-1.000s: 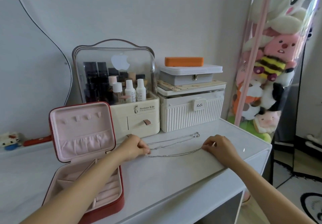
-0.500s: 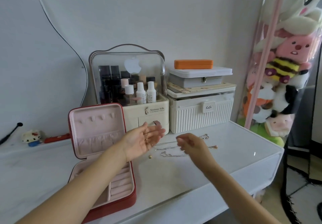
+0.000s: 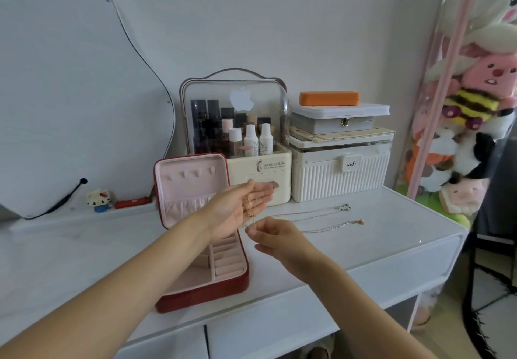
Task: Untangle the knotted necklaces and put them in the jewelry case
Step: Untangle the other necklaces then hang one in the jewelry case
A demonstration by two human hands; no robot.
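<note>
Gold necklace (image 3: pixel 249 208) bunched on upturned left hand (image 3: pixel 237 209), fingers straight, grip apart. Right hand (image 3: pixel 272 234) just below, grip pinched on the gold chain's hanging end. Two silver necklaces (image 3: pixel 316 217) stretched on the surface (image 3: pixel 363 246) toward its right back corner, side by side, apart from both hands. Red jewelry case (image 3: pixel 201 294) open near front edge, lid upright, pink lining; visible slots hold nothing. Behind: clear-domed cosmetics box (image 3: pixel 235 135) with bottles; ribbed white box (image 3: pixel 340 174) carrying grey case and orange case.
</note>
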